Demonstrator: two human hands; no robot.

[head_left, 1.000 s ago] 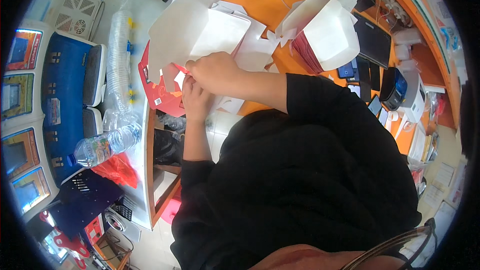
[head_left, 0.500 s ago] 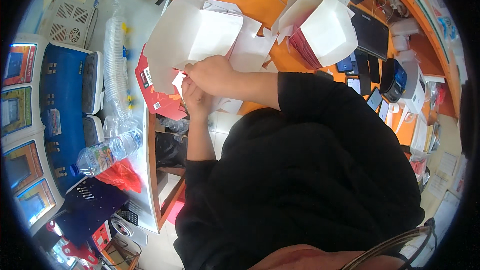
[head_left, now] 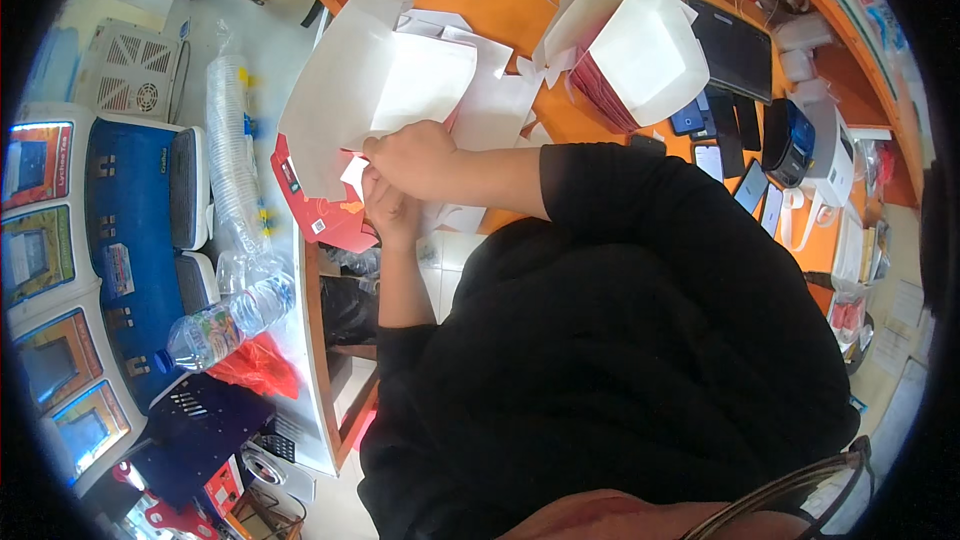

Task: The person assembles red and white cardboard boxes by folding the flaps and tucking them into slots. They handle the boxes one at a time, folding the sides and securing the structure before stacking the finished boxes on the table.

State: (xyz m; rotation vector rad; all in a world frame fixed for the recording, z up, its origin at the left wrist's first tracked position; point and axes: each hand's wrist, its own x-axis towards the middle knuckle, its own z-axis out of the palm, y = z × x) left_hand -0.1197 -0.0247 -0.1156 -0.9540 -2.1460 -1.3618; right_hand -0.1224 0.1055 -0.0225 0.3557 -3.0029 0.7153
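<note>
A paper food box [head_left: 425, 75], white inside and red outside, lies part folded on the orange table, its large flap curving up on the left. At its near corner, my right hand [head_left: 415, 155] is closed in a pinch on the box's edge. Just below it and partly covered by it, my left hand [head_left: 393, 212] grips a red and white flap of the same box. The fingertips of both hands are partly hidden. Under and beside the box are more white cardboard flaps [head_left: 490, 105]. To the right stands a nested stack of red and white boxes [head_left: 645, 55].
Several phones [head_left: 708, 162] and a black tablet [head_left: 730, 48] lie at the right. On the left counter are a long stack of clear plastic cups [head_left: 230, 140], a water bottle [head_left: 205, 335] and a red plastic bag [head_left: 258, 365]. A blue and white drink machine [head_left: 135, 240] stands farther left.
The view has shifted slightly. Both hands stay together at the same corner of the box, with little visible change in their grip.
</note>
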